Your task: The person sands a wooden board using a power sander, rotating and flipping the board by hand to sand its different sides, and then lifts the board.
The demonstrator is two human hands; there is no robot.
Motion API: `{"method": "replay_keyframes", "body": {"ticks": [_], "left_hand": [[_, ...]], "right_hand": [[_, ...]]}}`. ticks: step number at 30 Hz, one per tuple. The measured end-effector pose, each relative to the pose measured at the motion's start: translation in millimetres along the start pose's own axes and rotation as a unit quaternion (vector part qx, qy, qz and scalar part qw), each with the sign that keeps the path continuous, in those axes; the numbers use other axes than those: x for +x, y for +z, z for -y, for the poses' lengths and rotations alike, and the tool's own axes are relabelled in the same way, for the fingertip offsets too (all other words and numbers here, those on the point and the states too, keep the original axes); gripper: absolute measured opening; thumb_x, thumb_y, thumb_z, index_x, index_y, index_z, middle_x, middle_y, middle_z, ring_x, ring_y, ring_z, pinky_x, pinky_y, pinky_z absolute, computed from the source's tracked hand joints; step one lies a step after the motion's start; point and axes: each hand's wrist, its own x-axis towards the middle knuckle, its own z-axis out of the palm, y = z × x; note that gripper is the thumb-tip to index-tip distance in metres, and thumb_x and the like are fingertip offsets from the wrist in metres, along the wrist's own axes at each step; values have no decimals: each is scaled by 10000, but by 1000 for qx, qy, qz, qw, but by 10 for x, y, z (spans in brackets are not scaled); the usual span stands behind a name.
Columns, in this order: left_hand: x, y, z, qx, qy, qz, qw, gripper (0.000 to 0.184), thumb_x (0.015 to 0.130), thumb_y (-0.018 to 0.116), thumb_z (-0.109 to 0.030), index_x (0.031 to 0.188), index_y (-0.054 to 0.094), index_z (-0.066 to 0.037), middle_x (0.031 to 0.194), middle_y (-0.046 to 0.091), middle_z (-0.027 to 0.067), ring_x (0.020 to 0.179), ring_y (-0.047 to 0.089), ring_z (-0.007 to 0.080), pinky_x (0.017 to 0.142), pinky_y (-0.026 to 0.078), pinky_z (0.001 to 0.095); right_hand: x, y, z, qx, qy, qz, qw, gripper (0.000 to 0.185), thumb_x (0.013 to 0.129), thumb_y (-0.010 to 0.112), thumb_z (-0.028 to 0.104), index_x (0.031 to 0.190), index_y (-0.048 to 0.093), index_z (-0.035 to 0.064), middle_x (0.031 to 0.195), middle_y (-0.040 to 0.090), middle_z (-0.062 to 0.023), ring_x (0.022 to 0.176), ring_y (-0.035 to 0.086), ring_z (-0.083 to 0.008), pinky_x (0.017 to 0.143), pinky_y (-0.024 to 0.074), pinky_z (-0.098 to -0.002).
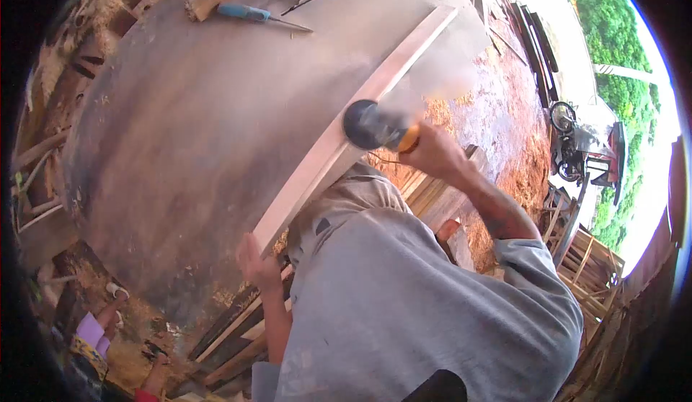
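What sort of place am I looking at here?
Probably an outdoor or open-sided woodworking yard. The right hand holds a power tool against a long wooden piece, orange-brown sawdust covers much of the ground, and lengths of timber lie piled nearby.

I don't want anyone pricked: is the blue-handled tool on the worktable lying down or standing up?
Lying down: the blue-handled tool is on its side, its thin metal shaft stretched along the surface of the worktable.
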Motion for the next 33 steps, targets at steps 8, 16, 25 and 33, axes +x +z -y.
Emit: {"method": "replay_keyframes", "body": {"ticks": [8,16,25,33], "left_hand": [[-10,-11,0,37,-1,17,999,471,752,564,66,1204,696,55,1208,712,226,1128,677,414,1061,490,516],[-13,-103,-50,87,-38,61,994,444,801,648,44,1244,678,41,1228,709,218,1123,681,400,1033,507,498],[27,-233,-151,49,-108,106,987,580,745,685,65,1319,644,-10,1301,682,189,1227,614,410,1082,462,516],[87,-392,-372,53,-188,185,963,770,775,794,-45,1473,468,-48,1582,413,187,1439,403,399,1204,298,523]], "right_hand": [[1054,-990,-1021,32,25,-92,995,419,717,785,160,1106,703,27,870,733,-139,830,718,-239,778,559,-388],[2129,-1877,-1929,71,91,-138,984,298,706,773,169,966,779,21,763,698,-49,678,637,-151,613,510,-340],[3003,-2656,-2826,-20,184,-201,962,412,684,813,321,878,750,-36,758,695,-109,684,669,-198,619,520,-376],[2210,-2384,-2792,-42,43,-205,977,420,751,783,336,1089,776,87,923,749,-160,806,705,-295,736,542,-402]]}}
